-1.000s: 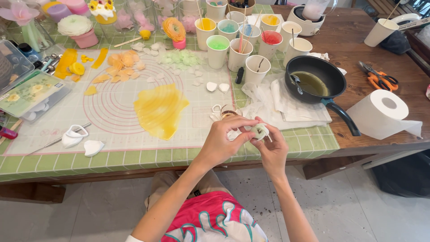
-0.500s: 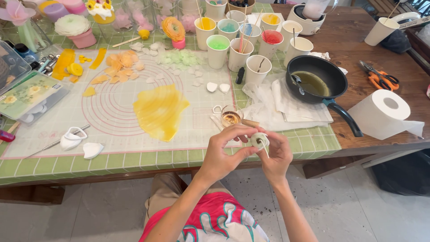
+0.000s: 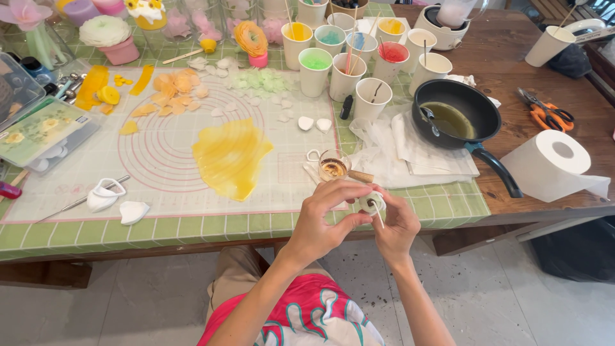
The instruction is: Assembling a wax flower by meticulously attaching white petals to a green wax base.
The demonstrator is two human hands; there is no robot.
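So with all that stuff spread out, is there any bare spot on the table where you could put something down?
Yes: the white mat is bare between the yellow sheet and the tray, and the green cloth along the near edge is open. The brown wood between pan and scissors is free. Around the paint cups it is crowded.
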